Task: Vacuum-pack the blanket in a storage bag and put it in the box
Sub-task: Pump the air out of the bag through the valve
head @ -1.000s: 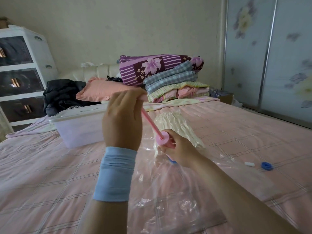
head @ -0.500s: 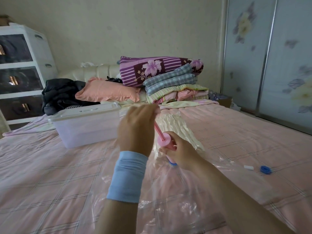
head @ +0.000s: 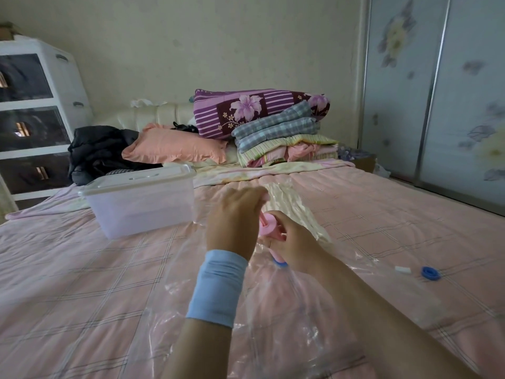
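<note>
A clear plastic storage bag (head: 287,318) lies on the pink bed with a pale yellow blanket (head: 292,206) squeezed inside it. A pink hand pump (head: 269,228) stands on the bag's blue valve (head: 280,263). My right hand (head: 291,242) grips the pump's barrel. My left hand (head: 235,217), with a light blue wristband, grips the pump's handle, which is pushed down close to the barrel. The handle itself is hidden under my fingers. The clear lidded box (head: 139,199) stands on the bed to the left.
A blue valve cap (head: 431,273) and a small white clip (head: 402,269) lie on the bed at right. Folded quilts (head: 273,124), a pink pillow (head: 175,146) and a black jacket (head: 101,149) sit at the headboard. A drawer unit (head: 35,110) stands at left, wardrobe doors (head: 437,91) at right.
My left hand has pushed the pump handle down from about pillow height to just above the barrel. My right hand has kept hold of the barrel on the valve.
</note>
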### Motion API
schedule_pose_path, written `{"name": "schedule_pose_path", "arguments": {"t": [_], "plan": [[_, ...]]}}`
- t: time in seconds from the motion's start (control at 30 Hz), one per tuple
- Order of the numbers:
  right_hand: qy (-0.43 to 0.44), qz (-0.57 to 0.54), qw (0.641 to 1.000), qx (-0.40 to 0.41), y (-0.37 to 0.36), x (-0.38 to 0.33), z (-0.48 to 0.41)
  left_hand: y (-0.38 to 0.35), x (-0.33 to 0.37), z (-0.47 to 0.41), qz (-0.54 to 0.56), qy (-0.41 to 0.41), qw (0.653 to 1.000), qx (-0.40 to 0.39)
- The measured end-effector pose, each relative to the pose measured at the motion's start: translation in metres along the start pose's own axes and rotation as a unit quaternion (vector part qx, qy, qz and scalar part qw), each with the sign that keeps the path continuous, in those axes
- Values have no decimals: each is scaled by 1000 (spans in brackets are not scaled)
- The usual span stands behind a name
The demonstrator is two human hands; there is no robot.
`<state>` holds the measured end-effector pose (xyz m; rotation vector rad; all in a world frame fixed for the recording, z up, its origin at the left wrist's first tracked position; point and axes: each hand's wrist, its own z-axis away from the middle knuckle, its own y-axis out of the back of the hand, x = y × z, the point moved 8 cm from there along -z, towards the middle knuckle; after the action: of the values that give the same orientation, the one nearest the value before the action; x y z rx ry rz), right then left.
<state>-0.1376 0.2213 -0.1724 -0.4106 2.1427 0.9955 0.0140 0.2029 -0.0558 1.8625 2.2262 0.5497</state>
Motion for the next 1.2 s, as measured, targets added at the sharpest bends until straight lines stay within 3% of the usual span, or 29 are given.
{"name": "schedule_pose_path", "arguments": {"t": [0.13, 0.23, 0.3, 0.43, 0.5, 0.67, 0.83, 0.9, 1.0, 1.07, 1.2], "plan": [[-15, -6, 1000, -21, -1, 2, -2, 65, 11, -28, -13, -19, 991, 134], [-14, -3, 1000, -22, -3, 1, -1, 74, 13, -24, -5, -33, 981, 193], [-12, -1, 1000, -18, -4, 0, -2, 47, 4, -12, 16, -25, 986, 163], [-17, 1, 999, -29, -7, 2, -2, -31, -14, 31, 28, 26, 999, -28], [-5, 1, 1000, -20, -7, 1, -2, -37, -13, 30, 8, 23, 998, -54], [-6, -15, 1000, -9, 0, 0, -1, 34, 7, -17, 4, -37, 995, 91], [-12, 2, 999, -32, -5, -1, 0, 73, 6, -22, -5, -9, 980, 199], [-13, 4, 999, -31, -7, -1, -1, 48, -3, -13, 15, 4, 986, 163], [-1, 7, 1000, -19, -6, -2, -1, -16, -19, 15, 17, 39, 999, -8], [0, -2, 1000, -25, -7, -1, 0, -36, -21, 28, -5, 50, 996, -73], [13, -5, 1000, -5, -1, -2, 1, -6, -3, 3, -1, 5, 1000, -23]]}}
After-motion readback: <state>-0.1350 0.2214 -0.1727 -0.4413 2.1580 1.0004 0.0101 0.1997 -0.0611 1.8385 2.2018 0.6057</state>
